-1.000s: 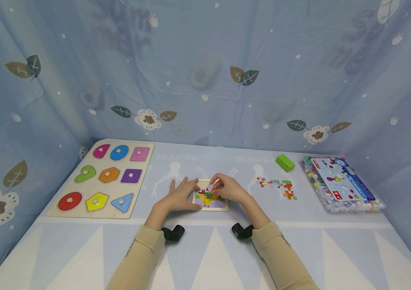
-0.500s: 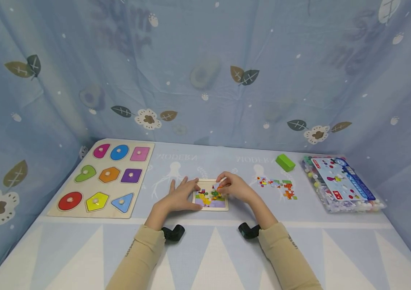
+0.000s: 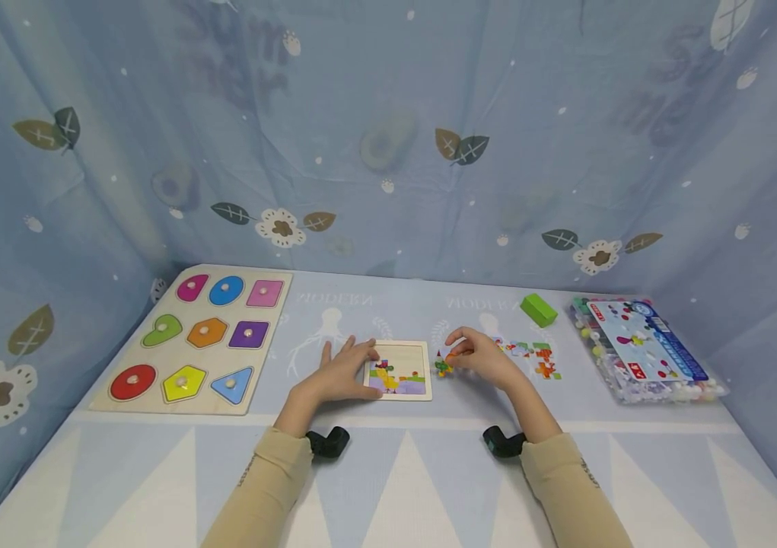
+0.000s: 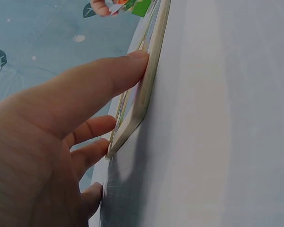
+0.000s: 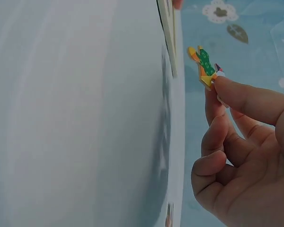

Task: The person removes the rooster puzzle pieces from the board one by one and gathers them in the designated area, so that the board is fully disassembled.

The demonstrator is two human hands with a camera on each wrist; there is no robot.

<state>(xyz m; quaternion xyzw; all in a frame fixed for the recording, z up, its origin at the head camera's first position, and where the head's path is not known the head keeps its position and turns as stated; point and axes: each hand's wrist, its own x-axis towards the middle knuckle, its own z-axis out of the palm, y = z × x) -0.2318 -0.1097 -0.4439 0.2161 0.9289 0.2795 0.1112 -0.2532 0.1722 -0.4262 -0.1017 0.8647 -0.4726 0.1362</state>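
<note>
In the head view my left hand [image 3: 343,373] rests at the left side of a small wooden-framed puzzle board [image 3: 396,344], its fingers spread. The left wrist view shows the thumb [image 4: 109,75] laid straight against the board's edge, with other fingertips touching near its corner. My right hand [image 3: 487,358] is just right of the board and pinches a jigsaw puzzle piece [image 5: 206,64] between thumb and fingers. The piece is green, yellow and orange, raised off the table in the right wrist view. A picture with a yellow figure shows on the board.
Several loose puzzle pieces [image 3: 544,361] lie right of my right hand, partly hidden by it. Behind them stands a green block [image 3: 539,310]. A clear box of beads [image 3: 641,342] lies far right. A wooden shape board [image 3: 203,358] with knobbed pieces lies left.
My right hand has lifted the puzzle piece from the board and carried it right, past the frame's edge. A bare area now shows on the board there. The left hand has stayed in place.
</note>
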